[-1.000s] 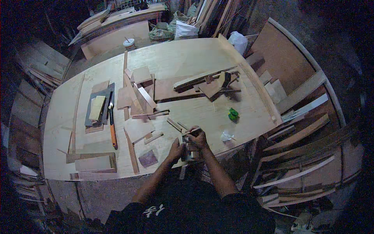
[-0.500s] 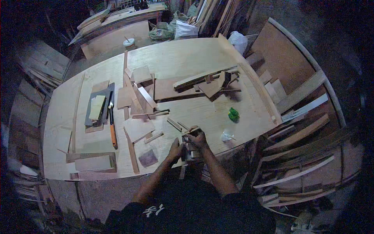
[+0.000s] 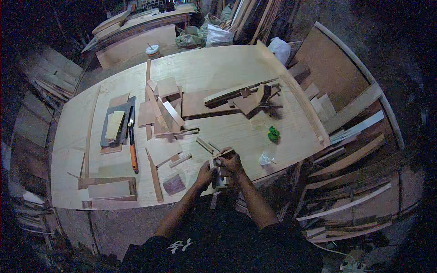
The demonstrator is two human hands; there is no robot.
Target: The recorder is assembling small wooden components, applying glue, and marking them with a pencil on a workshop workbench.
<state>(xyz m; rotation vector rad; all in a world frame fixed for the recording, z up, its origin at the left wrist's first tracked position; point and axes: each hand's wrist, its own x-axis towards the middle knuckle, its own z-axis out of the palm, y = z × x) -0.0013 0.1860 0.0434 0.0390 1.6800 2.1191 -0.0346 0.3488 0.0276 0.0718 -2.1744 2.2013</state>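
Observation:
Close together at the table's near edge, my two hands are closed around a small wooden assembly (image 3: 222, 172) made of short blocks. My left hand (image 3: 205, 176) grips its left side. My right hand (image 3: 232, 163) wraps its upper right, with a thin wooden strip (image 3: 222, 153) at the fingertips. The fingers partly hide how the pieces join. Just beyond my hands lie narrow wooden sticks (image 3: 205, 145). A reddish-brown square of what looks like sandpaper (image 3: 174, 184) lies left of my left hand.
The plywood tabletop (image 3: 218, 61) carries a cluster of wood offcuts (image 3: 166, 86), an orange-handled tool (image 3: 133, 157), stacked boards (image 3: 114, 125), a wood pile (image 3: 248, 103), a green crumpled item (image 3: 273, 133) and a small white item (image 3: 265, 159). A rack of boards (image 3: 355, 159) stands at the right.
Hands and assembly stay in nearly the same place; my left fingers have shifted slightly against it. The whole view has moved a little.

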